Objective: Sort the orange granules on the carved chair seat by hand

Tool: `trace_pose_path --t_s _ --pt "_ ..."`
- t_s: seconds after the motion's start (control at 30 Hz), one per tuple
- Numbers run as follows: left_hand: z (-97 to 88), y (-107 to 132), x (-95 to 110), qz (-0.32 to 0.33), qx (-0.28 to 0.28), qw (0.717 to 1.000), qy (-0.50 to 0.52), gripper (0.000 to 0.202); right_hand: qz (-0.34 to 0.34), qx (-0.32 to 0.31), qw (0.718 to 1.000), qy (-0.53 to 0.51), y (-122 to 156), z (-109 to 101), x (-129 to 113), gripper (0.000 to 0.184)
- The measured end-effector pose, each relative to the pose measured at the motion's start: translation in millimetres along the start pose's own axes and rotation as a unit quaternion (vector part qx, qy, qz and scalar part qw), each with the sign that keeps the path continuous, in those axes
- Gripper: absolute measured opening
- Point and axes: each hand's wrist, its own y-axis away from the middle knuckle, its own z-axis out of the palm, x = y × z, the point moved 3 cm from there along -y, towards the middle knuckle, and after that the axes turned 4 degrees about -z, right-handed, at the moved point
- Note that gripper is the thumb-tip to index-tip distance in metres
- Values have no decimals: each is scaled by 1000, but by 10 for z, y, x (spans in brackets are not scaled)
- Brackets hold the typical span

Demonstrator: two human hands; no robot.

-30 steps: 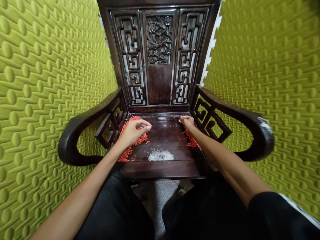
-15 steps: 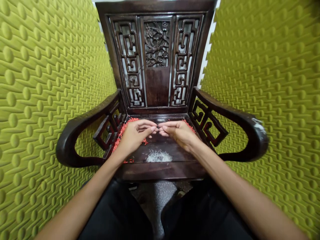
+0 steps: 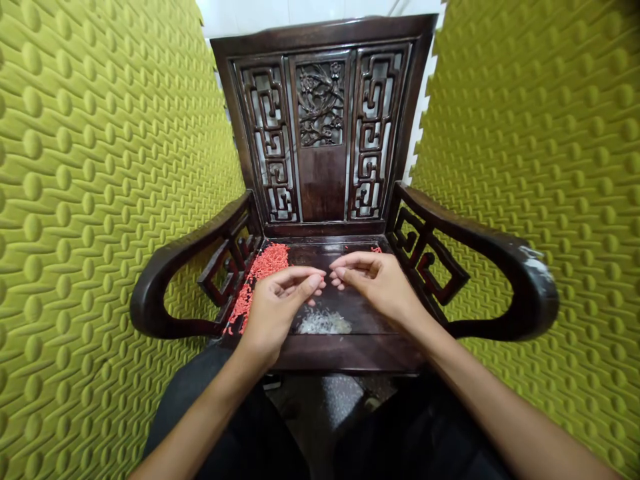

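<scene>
My left hand (image 3: 277, 303) hovers over the dark wooden chair seat (image 3: 320, 252), thumb and forefinger pinched together. Anything between those fingertips is too small to make out. Facing it, my right hand (image 3: 383, 283) is also pinched, and what it may hold cannot be made out either. A narrow gap separates the two sets of fingertips. Many small red pieces (image 3: 270, 260) lie heaped along the left side of the seat, partly behind my left hand. Near the front edge, below the fingertips, is a loose pile of small whitish slivers (image 3: 324, 323).
The carved chair back (image 3: 323, 180) rises behind the seat. A curved left armrest (image 3: 150, 280) and right armrest (image 3: 535, 287) flank it. Yellow-green textured padding (image 3: 75, 200) stands on both sides. More red bits (image 3: 376, 249) lie at the seat's back right.
My hands have drawn slightly apart, their fingertips nearly together before and now separated by a small gap. The camera view has shifted, showing more wall above the chair.
</scene>
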Motion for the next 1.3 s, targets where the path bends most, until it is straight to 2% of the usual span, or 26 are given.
trace_pose_path --t_s 0.2,0.37,0.5,0.77,0.97,1.17,1.3 --pt "59 65 -31 -7 22 999 44 27 -25 -14 1000 -12 110 77 -175 25" --pt "-38 37 -110 -23 27 998 48 28 -34 2 999 3 113 91 -171 30" --pt "-69 49 -184 -57 17 995 77 27 -49 3 998 47 121 100 -166 23" --pt "2 93 -95 -46 12 994 103 27 -41 -21 997 62 223 148 -245 13" --pt "3 102 -95 -46 1 990 134 26 -91 -17 994 56 273 188 -275 10" --pt "30 111 -97 -51 -17 989 140 26 -160 -10 981 113 325 219 -340 9" --pt "38 113 -109 -47 -28 989 135 23 -173 -11 977 128 344 223 -340 12"
